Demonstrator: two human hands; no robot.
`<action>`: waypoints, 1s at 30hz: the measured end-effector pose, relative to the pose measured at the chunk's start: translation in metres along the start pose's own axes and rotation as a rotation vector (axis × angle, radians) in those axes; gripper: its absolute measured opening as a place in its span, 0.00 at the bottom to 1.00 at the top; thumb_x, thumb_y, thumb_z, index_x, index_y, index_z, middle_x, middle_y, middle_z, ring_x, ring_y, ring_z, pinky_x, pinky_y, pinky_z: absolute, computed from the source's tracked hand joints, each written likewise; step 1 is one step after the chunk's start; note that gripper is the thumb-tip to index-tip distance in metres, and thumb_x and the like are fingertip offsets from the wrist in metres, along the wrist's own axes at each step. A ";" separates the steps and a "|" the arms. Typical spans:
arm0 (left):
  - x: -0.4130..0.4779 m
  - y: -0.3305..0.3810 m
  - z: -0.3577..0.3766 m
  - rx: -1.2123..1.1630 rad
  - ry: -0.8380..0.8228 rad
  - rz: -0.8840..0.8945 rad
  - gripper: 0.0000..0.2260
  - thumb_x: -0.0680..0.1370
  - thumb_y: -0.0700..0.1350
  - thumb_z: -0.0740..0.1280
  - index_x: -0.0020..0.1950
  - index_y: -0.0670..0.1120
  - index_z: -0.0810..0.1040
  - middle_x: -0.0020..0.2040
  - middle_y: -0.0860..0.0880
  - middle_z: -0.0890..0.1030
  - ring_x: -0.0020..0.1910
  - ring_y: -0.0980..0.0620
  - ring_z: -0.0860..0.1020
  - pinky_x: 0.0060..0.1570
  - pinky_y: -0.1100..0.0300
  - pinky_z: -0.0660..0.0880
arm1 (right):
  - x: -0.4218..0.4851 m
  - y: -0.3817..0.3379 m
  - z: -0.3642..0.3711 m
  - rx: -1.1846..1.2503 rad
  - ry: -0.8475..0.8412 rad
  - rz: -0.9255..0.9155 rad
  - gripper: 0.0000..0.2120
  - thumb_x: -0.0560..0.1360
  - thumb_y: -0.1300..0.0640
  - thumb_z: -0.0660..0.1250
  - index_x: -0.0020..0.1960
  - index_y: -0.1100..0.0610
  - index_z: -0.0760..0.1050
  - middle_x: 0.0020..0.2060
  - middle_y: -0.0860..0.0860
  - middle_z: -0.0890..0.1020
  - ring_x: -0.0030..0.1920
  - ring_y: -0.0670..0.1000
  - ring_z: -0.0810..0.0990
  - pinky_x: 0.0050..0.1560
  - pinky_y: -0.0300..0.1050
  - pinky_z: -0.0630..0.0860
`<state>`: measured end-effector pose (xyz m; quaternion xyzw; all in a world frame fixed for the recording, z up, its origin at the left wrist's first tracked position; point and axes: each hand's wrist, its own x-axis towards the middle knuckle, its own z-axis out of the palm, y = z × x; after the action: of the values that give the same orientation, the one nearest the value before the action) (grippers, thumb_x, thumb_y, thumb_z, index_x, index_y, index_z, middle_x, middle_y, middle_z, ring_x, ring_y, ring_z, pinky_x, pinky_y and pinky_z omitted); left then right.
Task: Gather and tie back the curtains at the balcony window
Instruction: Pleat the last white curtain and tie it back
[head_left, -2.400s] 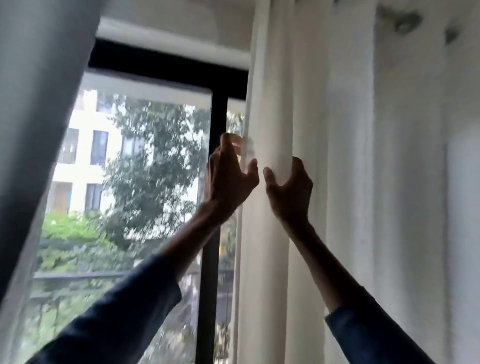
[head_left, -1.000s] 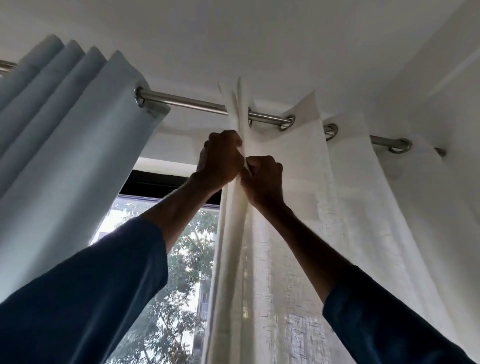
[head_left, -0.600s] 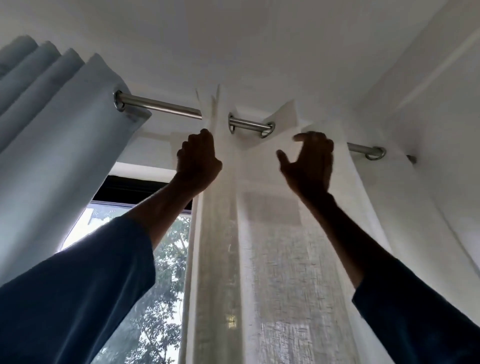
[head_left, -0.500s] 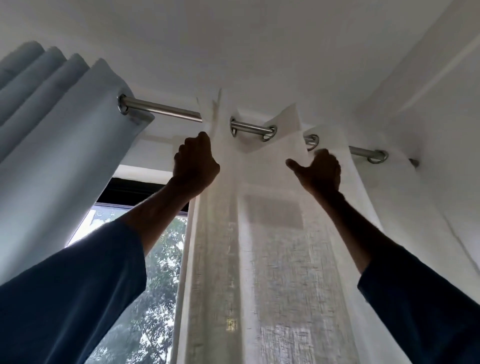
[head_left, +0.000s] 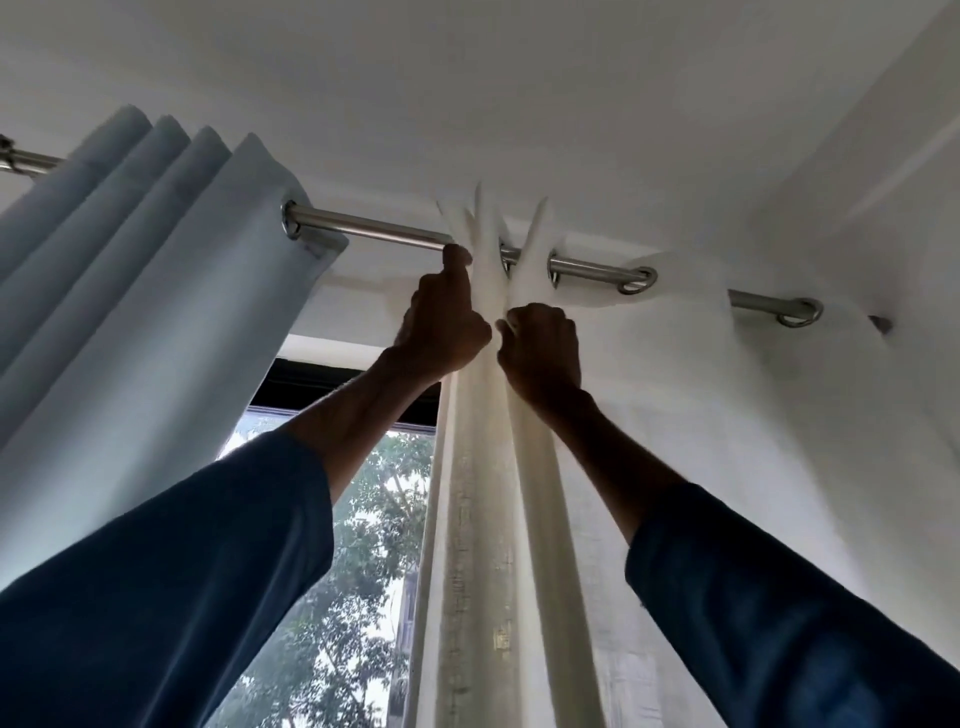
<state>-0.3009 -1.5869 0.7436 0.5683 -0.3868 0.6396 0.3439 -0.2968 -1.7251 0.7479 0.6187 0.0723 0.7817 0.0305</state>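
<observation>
- Both arms reach up; the left hand (head_left: 441, 332) and right hand (head_left: 543, 348) meet just under the curtain rod (head_left: 374, 231), knuckles almost touching.
- The fingers of each hand curl tight round the bunched folds of the white curtain (head_left: 493, 467) — it hangs from centre down to 6 o'clock.
- One left digit points up to the rod.
- The fingertips are buried in cloth; the blue curtain (head_left: 156, 286) at 9 o'clock is cut off by the edge.

Up top, the rod (head_left: 384, 236) runs left to right under the ceiling. The left curtain (head_left: 156, 291) hangs bunched at its left end and the right curtain (head_left: 727, 426) along its right stretch, with the window (head_left: 337, 545) behind, between them. Just below the rod, the left hand (head_left: 441, 327) and right hand (head_left: 543, 348) flank the right curtain's gathered folds.
</observation>
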 end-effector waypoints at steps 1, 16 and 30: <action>0.000 0.001 0.002 0.006 0.001 0.032 0.31 0.71 0.31 0.66 0.72 0.44 0.61 0.37 0.45 0.78 0.35 0.45 0.79 0.39 0.47 0.80 | 0.000 -0.001 0.000 0.013 -0.007 -0.002 0.19 0.80 0.59 0.66 0.32 0.56 0.65 0.31 0.54 0.73 0.39 0.62 0.77 0.39 0.47 0.62; 0.005 -0.007 0.022 0.104 0.000 0.078 0.19 0.75 0.37 0.67 0.65 0.46 0.71 0.49 0.38 0.82 0.48 0.36 0.82 0.44 0.49 0.78 | -0.002 -0.011 0.003 0.269 -0.018 0.075 0.19 0.69 0.65 0.65 0.24 0.55 0.62 0.21 0.49 0.65 0.25 0.52 0.65 0.29 0.46 0.57; -0.033 0.048 0.054 0.157 -0.123 -0.268 0.21 0.71 0.42 0.75 0.59 0.36 0.75 0.60 0.36 0.77 0.61 0.34 0.77 0.52 0.48 0.76 | -0.076 0.072 -0.081 0.392 -0.202 0.031 0.09 0.77 0.52 0.74 0.47 0.58 0.87 0.40 0.49 0.88 0.39 0.42 0.86 0.40 0.38 0.82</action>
<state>-0.3139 -1.6569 0.7085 0.6779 -0.2769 0.5803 0.3564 -0.3543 -1.8126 0.6671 0.6891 0.2098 0.6870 -0.0951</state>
